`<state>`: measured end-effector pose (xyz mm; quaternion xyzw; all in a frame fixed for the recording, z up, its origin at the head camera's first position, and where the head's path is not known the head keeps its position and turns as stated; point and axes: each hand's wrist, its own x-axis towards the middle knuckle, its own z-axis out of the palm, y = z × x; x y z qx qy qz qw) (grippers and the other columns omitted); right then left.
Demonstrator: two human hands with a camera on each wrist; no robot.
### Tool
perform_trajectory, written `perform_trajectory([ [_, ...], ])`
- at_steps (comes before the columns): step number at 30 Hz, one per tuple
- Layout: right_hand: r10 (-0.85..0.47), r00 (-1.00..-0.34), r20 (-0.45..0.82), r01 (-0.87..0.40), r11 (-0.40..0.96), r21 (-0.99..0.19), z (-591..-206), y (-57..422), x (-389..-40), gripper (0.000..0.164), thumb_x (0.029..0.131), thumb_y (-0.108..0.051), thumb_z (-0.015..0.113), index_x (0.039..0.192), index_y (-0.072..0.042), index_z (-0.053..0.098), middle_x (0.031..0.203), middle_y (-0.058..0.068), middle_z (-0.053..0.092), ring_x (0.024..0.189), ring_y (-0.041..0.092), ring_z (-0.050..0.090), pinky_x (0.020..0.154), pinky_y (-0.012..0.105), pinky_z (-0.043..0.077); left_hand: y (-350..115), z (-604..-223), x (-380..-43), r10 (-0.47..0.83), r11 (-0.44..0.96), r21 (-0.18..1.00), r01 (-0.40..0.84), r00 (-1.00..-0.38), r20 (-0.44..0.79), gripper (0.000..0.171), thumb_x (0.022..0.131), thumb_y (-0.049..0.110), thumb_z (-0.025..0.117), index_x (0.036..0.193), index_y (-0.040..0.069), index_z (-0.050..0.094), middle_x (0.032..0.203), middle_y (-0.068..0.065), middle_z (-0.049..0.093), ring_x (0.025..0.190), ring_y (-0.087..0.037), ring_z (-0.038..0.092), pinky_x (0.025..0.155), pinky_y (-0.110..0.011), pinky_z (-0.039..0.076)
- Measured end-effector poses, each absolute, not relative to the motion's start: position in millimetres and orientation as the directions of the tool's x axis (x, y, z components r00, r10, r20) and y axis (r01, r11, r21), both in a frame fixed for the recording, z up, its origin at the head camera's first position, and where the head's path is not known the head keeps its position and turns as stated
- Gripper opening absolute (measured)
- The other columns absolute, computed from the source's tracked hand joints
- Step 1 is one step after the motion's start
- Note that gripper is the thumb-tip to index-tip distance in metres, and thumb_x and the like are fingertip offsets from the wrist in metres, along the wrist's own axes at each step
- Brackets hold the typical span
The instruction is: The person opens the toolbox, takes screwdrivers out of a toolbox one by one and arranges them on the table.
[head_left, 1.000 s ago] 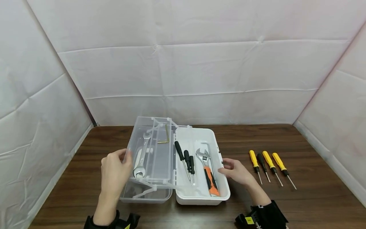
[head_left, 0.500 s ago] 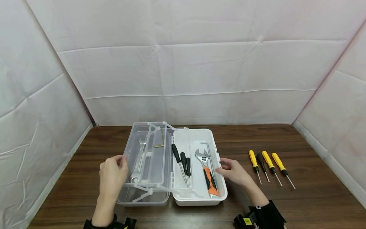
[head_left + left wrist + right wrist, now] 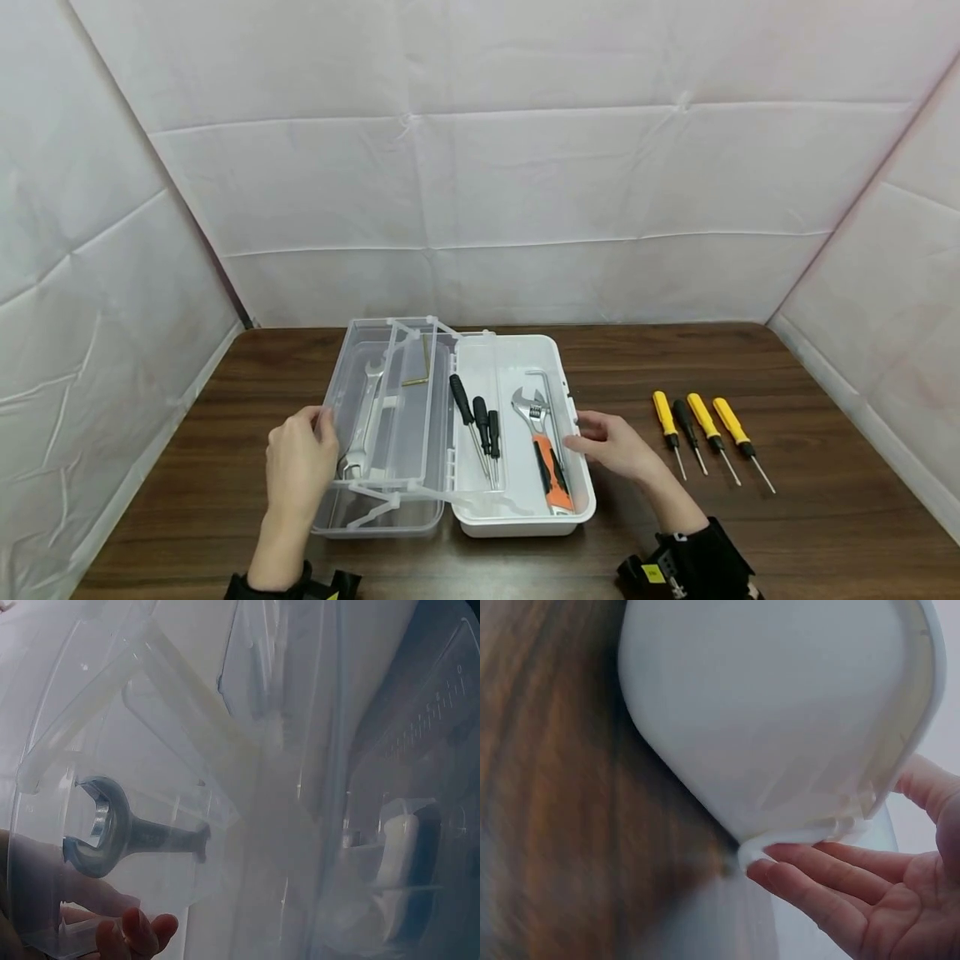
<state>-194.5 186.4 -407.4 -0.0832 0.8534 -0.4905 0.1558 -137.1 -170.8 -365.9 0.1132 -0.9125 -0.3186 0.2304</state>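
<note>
My left hand grips the left edge of a clear tray, joined by pale folding arms to a white toolbox. An open-end wrench and a brass hex key lie in the tray; the left wrist view shows fingertips by its edge. At the toolbox's right side, my right hand holds the wall, fingers under a white latch and thumb at the rim. Inside lie an orange-handled adjustable wrench, a silver hex key and black screwdrivers.
Under the tray, the toolbox's clear lid lies opened to the left. On the wooden table to the right, several screwdrivers with yellow or black handles lie in a row. White cloth walls enclose the table's back and sides.
The clear tray has come down and slightly left with my left hand, then stayed nearly still. Toolbox and right hand have shifted slightly left.
</note>
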Motion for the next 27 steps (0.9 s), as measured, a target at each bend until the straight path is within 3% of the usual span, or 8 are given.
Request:
perform_trajectory([
  [5,-0.305,-0.937,-0.167,-0.066,0.628,-0.775,-389.4,186.2,-198.8,0.057,0.083,-0.024,0.062,0.122,0.012,0.043,0.106,0.024,0.057,0.087,0.027,0.060,0.068,0.037,0.050,-171.1,-365.9,-135.6,-0.351,0.768,0.637,-0.059,-0.871,0.343,0.024,0.088,0.009,0.047,0.093,-0.009,0.063,0.088,-0.028,0.061,0.082,-0.048,0.056,0.065,-0.054,0.041],
  [10,-0.295,-0.952,-0.077,-0.183,0.754,-0.631,-357.5,177.5,-205.8,0.047,0.083,-0.025,0.062,0.116,0.007,0.052,0.098,0.015,0.061,0.086,0.025,0.058,0.065,0.033,0.048,-171.3,-365.4,-135.0,-0.349,0.765,0.642,-0.060,-0.876,0.334,0.025,0.088,0.009,0.047,0.094,-0.009,0.062,0.090,-0.029,0.061,0.083,-0.048,0.055,0.066,-0.054,0.041],
  [13,-0.328,-0.945,-0.022,-0.260,0.787,-0.560,-337.1,165.5,-210.2,0.040,0.082,-0.022,0.062,0.109,0.007,0.057,0.079,0.007,0.059,0.067,0.017,0.053,0.056,0.030,0.042,-171.3,-365.3,-135.2,-0.347,0.762,0.645,-0.059,-0.878,0.330,0.025,0.088,0.009,0.047,0.095,-0.009,0.063,0.091,-0.029,0.061,0.084,-0.048,0.055,0.066,-0.054,0.041],
  [17,-0.377,-0.926,0.001,-0.328,0.806,-0.492,-314.1,142.2,-213.8,0.030,0.081,-0.021,0.063,0.099,0.003,0.063,0.067,0.002,0.054,0.056,0.012,0.046,0.052,0.026,0.038,-171.7,-366.1,-135.2,-0.348,0.758,0.649,-0.059,-0.878,0.327,0.025,0.088,0.009,0.047,0.095,-0.010,0.063,0.091,-0.029,0.061,0.085,-0.047,0.055,0.067,-0.054,0.041],
  [27,-0.491,-0.870,-0.048,-0.441,0.818,-0.368,-296.4,78.9,-225.2,0.019,0.079,-0.022,0.065,0.081,-0.003,0.068,0.077,0.004,0.062,0.057,0.011,0.052,0.054,0.024,0.042,-171.7,-367.2,-135.2,-0.356,0.754,0.655,-0.052,-0.870,0.340,0.025,0.088,0.008,0.047,0.093,-0.010,0.063,0.089,-0.029,0.061,0.084,-0.047,0.056,0.067,-0.054,0.041],
])
